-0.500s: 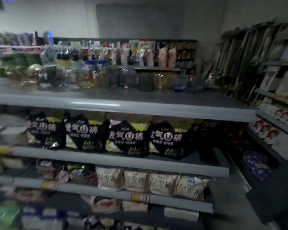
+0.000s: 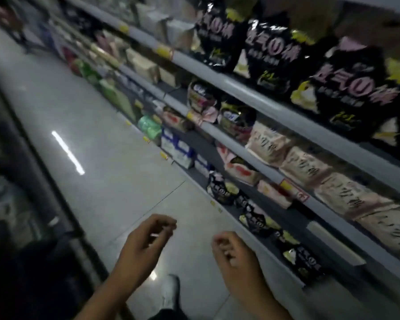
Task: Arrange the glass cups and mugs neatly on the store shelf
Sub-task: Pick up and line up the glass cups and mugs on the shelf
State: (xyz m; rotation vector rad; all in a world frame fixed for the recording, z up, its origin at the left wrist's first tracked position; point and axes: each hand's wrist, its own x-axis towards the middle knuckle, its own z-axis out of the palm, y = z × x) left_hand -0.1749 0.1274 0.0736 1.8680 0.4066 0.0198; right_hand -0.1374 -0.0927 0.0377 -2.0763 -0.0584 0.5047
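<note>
No glass cups or mugs show in the head view now. Both of my hands hang low over the aisle floor, in front of the lower shelves. My left hand (image 2: 146, 243) has its fingers loosely curled and apart, with nothing in it. A little to its right, my right hand (image 2: 234, 255) is also loosely curled and holds nothing. The view is tilted and blurred.
A grey shelf unit (image 2: 259, 98) runs along the right, stocked with black packs (image 2: 273, 49) and pale packs (image 2: 305, 167). The grey tiled floor (image 2: 97, 144) stretches away on the left. A dark cabinet edge (image 2: 32, 125) borders the far left. My shoe (image 2: 170, 292) shows below.
The view has swung down and left, from the top shelf with the glassware to the lower shelves and the floor. Both of my hands have come into view.
</note>
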